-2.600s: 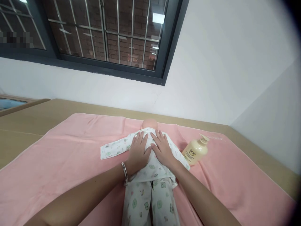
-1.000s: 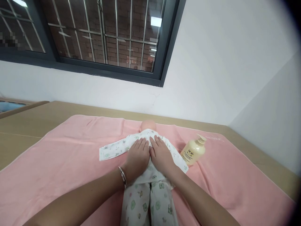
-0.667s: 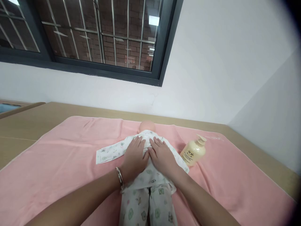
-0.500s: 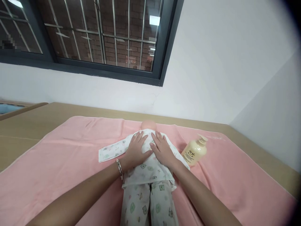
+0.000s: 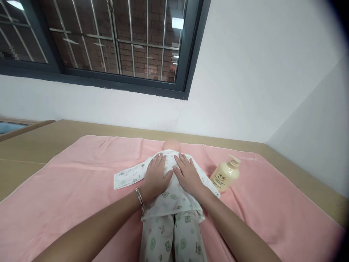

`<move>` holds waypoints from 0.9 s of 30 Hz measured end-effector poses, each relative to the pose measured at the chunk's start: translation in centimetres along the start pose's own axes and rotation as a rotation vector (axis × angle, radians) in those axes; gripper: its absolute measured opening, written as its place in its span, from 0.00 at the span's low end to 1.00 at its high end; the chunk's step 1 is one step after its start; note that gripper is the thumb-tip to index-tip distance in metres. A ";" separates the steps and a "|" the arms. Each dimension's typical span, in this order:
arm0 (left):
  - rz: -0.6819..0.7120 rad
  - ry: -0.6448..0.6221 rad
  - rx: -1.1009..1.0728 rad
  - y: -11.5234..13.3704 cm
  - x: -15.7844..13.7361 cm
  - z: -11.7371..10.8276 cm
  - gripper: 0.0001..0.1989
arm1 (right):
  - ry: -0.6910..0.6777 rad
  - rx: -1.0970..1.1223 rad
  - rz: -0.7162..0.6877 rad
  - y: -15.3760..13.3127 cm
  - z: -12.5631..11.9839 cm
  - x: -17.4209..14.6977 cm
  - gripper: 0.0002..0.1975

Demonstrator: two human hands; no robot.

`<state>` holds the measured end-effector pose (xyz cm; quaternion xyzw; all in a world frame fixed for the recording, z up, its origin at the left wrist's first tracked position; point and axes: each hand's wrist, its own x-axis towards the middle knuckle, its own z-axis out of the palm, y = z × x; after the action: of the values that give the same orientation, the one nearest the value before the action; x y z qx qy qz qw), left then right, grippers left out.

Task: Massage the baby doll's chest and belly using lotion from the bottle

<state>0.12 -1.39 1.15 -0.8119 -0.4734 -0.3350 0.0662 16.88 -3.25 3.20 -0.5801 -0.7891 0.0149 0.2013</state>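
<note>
A baby doll (image 5: 171, 145) lies on a pink towel, its bald head toward the wall. It wears a white printed top (image 5: 174, 198) and matching trousers (image 5: 158, 236). My left hand (image 5: 156, 176) rests flat on the left of the top's upper part, fingers stretched out; a silver bangle (image 5: 139, 199) circles that wrist. My right hand (image 5: 189, 174) lies flat on the right side, fingers pointing to the doll's head. The two thumbs are close together at the middle. Neither hand grips anything. The doll's face cannot be seen.
Right of the doll a yellow pump bottle (image 5: 224, 176) leans on the pink towel (image 5: 89, 174). The towel covers a wooden tabletop (image 5: 65, 129) against a white wall. A dark-framed window (image 5: 122, 40) with bars is above. A wooden edge (image 5: 29, 130) rises at far left.
My left hand has shifted slightly left, and its fingers have come closer together. A small gap now separates the hands. The doll and bottle stay in place.
</note>
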 end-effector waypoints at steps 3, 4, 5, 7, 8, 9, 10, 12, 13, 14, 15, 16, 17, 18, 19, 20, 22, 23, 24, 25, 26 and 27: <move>0.038 -0.009 0.059 0.9 -0.6 -0.5 0.23 | -0.017 -0.011 0.000 -0.4 0.0 -0.4 0.24; 0.042 -0.011 0.083 1.6 -0.9 -1.0 0.21 | -0.018 -0.034 -0.002 -0.9 -0.2 -0.9 0.24; 0.044 -0.014 0.105 2.3 -1.2 -1.5 0.19 | -0.014 -0.065 -0.011 -1.5 -0.4 -1.5 0.24; 0.046 -0.028 0.125 3.3 -1.5 -2.3 0.17 | -0.002 -0.127 -0.051 -2.7 -0.9 -2.6 0.24; 0.041 -0.040 0.121 3.5 -1.5 -2.5 0.16 | 0.003 -0.145 -0.070 -3.0 -1.1 -2.9 0.24; 0.026 -0.052 0.108 3.4 -1.4 -2.6 0.16 | 0.007 -0.146 -0.076 -3.1 -1.2 -3.0 0.23; 0.000 -0.063 0.090 3.1 -1.2 -2.5 0.17 | 0.008 -0.133 -0.065 -2.9 -1.2 -2.8 0.22; -0.061 -0.094 0.055 2.0 -0.6 -1.9 0.21 | -0.003 -0.075 -0.017 -1.9 -1.0 -1.8 0.22; -0.083 -0.115 0.039 1.3 -0.3 -1.5 0.24 | -0.008 -0.042 0.008 -1.3 -0.8 -1.2 0.23; -0.097 -0.140 0.026 0.7 0.0 -1.2 0.27 | -0.011 -0.011 0.027 -0.6 -0.5 -0.6 0.23; -0.099 -0.165 0.017 0.3 0.2 -0.9 0.30 | -0.012 0.013 0.039 -0.1 -0.2 -0.1 0.24; -0.094 -0.184 0.013 0.1 0.3 -0.8 0.31 | -0.011 0.030 0.045 0.2 0.0 0.3 0.24; -0.087 -0.190 0.015 0.2 0.3 -0.7 0.31 | -0.009 0.039 0.051 0.3 0.2 0.4 0.24; -0.075 -0.181 0.023 0.5 0.1 -0.9 0.28 | -0.007 0.037 0.057 0.2 0.3 0.3 0.25; -0.054 -0.161 0.035 1.1 -0.2 -1.1 0.25 | -0.007 0.028 0.062 -0.2 0.2 0.0 0.25; -0.026 -0.134 0.045 1.7 -0.6 -1.4 0.23 | -0.012 0.009 0.060 -0.7 0.1 -0.4 0.25; 0.034 -0.086 0.037 3.1 -1.3 -2.0 0.20 | -0.030 -0.048 0.025 -1.9 -0.4 -1.5 0.25; 0.055 -0.072 0.017 3.6 -1.6 -2.3 0.20 | -0.038 -0.078 -0.004 -2.4 -0.8 -1.9 0.26; 0.060 -0.066 -0.009 3.8 -1.7 -2.5 0.18 | -0.044 -0.101 -0.033 -2.7 -1.1 -2.2 0.26; 0.049 -0.064 -0.031 3.8 -1.6 -2.6 0.17 | -0.045 -0.113 -0.053 -2.9 -1.4 -2.4 0.26; 0.023 -0.066 -0.045 3.6 -1.5 -2.5 0.17 | -0.041 -0.112 -0.059 -2.8 -1.6 -2.4 0.25; -0.012 -0.073 -0.048 3.2 -1.2 -2.3 0.17 | -0.032 -0.099 -0.049 -2.6 -1.6 -2.1 0.23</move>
<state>1.19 -5.03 2.87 -0.8221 -0.4722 -0.3170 0.0274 15.61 -6.40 4.68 -0.5696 -0.8060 -0.0195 0.1600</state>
